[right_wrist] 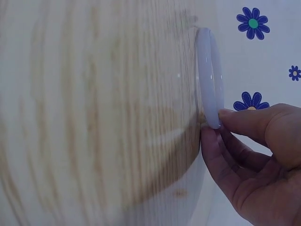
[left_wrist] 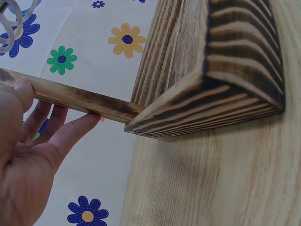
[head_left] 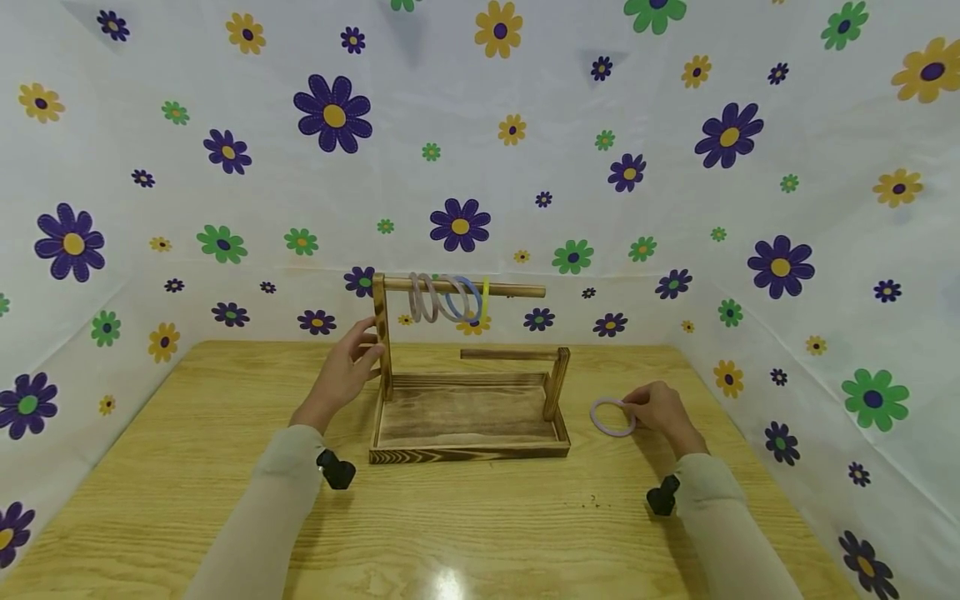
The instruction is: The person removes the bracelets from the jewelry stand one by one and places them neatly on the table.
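A wooden bangle stand (head_left: pixel 468 456) with a tray base sits on the table. Its tall left post (left_wrist: pixel 80 96) is held by my left hand (head_left: pixel 345 371), the thumb on one side and fingers on the other. Several bangles hang on the upper bar (head_left: pixel 517 290): pale pinkish ones (head_left: pixel 428 298), a blue one (head_left: pixel 478 302) and a yellow one (head_left: pixel 485 302). To the right of the stand, my right hand (head_left: pixel 662 412) pinches a pale lilac bangle (right_wrist: pixel 207 77) between thumb and fingers. That bangle is at the tabletop, its near edge partly covered by the fingertips.
A shorter right post (head_left: pixel 557 385) carries a lower bar (head_left: pixel 510 354) pointing left, with no bangle visible on it. The wood-grain table (head_left: pixel 465 525) extends around the stand. A white flowered cloth (head_left: pixel 420 183) encloses the back and sides.
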`<state>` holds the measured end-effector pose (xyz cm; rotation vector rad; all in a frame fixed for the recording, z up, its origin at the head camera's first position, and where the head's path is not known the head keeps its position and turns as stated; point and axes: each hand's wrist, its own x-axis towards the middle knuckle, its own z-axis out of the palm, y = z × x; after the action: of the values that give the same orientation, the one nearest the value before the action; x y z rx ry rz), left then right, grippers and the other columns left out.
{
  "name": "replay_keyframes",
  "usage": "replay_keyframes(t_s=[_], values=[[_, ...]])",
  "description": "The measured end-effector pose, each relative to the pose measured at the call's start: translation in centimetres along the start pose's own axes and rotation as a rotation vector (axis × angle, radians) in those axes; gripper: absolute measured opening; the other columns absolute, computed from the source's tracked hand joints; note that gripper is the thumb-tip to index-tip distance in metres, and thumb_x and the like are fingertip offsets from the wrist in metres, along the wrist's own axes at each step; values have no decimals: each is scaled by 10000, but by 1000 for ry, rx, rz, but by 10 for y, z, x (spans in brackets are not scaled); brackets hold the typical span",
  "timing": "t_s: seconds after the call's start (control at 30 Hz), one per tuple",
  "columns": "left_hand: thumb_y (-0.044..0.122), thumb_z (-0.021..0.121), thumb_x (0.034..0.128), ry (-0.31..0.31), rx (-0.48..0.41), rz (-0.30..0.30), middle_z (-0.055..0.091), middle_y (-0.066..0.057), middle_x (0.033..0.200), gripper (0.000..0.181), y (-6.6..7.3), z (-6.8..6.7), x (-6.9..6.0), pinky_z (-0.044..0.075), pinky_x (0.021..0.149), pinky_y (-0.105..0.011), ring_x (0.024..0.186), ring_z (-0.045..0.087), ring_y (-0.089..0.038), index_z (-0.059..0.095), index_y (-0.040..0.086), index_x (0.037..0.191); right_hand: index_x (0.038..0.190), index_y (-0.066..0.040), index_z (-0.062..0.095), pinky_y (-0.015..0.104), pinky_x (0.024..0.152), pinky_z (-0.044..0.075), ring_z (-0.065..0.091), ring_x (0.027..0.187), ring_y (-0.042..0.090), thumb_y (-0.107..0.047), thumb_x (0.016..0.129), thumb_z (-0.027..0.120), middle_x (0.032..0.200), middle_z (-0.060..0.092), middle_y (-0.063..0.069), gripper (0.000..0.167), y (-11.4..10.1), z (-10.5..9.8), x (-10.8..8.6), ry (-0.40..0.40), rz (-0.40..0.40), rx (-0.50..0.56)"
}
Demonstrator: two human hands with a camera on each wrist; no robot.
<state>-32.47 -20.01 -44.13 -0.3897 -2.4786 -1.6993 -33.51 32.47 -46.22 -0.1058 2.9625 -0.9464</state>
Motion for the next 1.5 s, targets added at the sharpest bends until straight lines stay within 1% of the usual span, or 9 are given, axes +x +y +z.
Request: replay_keyframes(t_s=[0.13,0.23,0.4,0.6,0.9,1.13,1.23,1.43,1.5], values=[[154,427,1121,0,1,-9,416,-324,1508,599,-1,1,0,506,1069,-649,1391,470,-510,176,119,1663,1077,121,747,336,661,650,743,771,275,-36,970,682,1002,754,287,201,1,0,-1,-5,-5,-11],[182,440,1119,0,2,-7,431,-306,1502,603,-2,1,0,520,1064,-629,1386,486,-490,185,146,1665,1082,123,746,339,665,651,743,779,280,-31,971,680,1000,756,287,201,2,0,-1,-9,-12,-14],[256,473,1110,-1,-8,14,445,-284,1507,622,-1,-1,-2,537,1060,-598,1376,505,-469,200,186,1664,1085,127,743,331,654,652,745,748,243,-15,969,679,989,755,291,194,3,1,-1,-14,-22,13],[252,462,1113,-8,-14,21,430,-292,1520,626,-1,0,0,531,1062,-610,1381,495,-477,181,173,1668,1081,126,742,297,634,642,729,716,185,-20,970,683,963,759,277,193,5,1,1,-19,-13,19],[278,483,1106,-2,-5,8,449,-284,1507,633,1,0,-2,547,1050,-592,1378,505,-470,198,190,1665,1049,124,749,319,638,650,740,714,218,-14,958,700,938,759,272,173,5,4,1,-3,-11,23],[270,459,1114,-3,14,14,437,-292,1517,630,1,-1,0,541,1048,-607,1381,498,-482,176,175,1669,1057,119,748,300,641,645,733,720,188,-11,959,693,952,759,269,171,5,4,2,7,-1,33],[287,475,1108,-3,3,11,448,-281,1511,632,0,-1,1,540,1055,-598,1380,504,-469,194,193,1666,1073,123,740,322,657,650,744,750,226,-25,970,680,979,755,282,191,4,2,1,8,-14,30],[304,482,1104,5,12,21,474,-276,1481,617,-4,0,0,546,1048,-591,1357,526,-464,231,188,1656,1122,91,735,438,770,630,711,946,392,-118,1005,628,1075,743,284,263,0,-3,1,47,-33,-39],[309,479,1105,11,24,28,480,-277,1470,613,-5,-1,0,551,1040,-592,1348,533,-466,239,176,1652,1143,91,725,431,749,622,710,922,389,-129,1018,611,1089,733,293,278,-5,-5,2,65,-49,-31]])
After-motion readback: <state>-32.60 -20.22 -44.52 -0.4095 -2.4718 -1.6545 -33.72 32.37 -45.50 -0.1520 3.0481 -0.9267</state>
